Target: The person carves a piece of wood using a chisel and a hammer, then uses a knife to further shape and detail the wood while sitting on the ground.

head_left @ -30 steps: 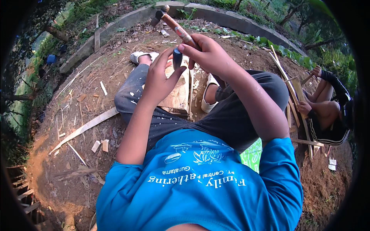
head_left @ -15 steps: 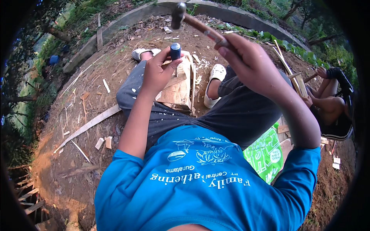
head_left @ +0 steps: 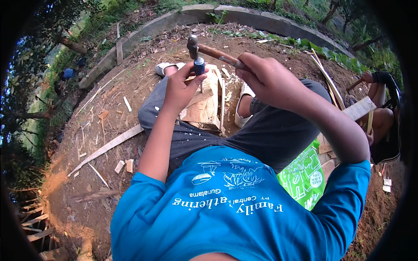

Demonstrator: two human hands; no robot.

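Observation:
My left hand [head_left: 184, 87] is closed round the blue handle of a chisel [head_left: 199, 67], held upright with its thin metal blade pointing down to a pale wooden block [head_left: 198, 109]. Whether the tip bites into the wood is hard to make out. In my right hand [head_left: 270, 80] is a hammer [head_left: 214, 53] with a reddish-brown wooden handle. Its dark metal head is just over the top of the chisel handle, touching or very near it. The block lies between my legs, with wood chips around it.
At the right another person [head_left: 379, 117] sits holding a tool and wood strips. A green printed bag [head_left: 302, 176] lies by my right thigh. A long wooden strip [head_left: 109, 147] and several offcuts lie on the soil at left. A low concrete wall [head_left: 174, 21] curves behind.
The hammer has come down from its raised position to the top of the chisel. My left hand keeps hold of the chisel. The other person's hands and a wood strip have shifted.

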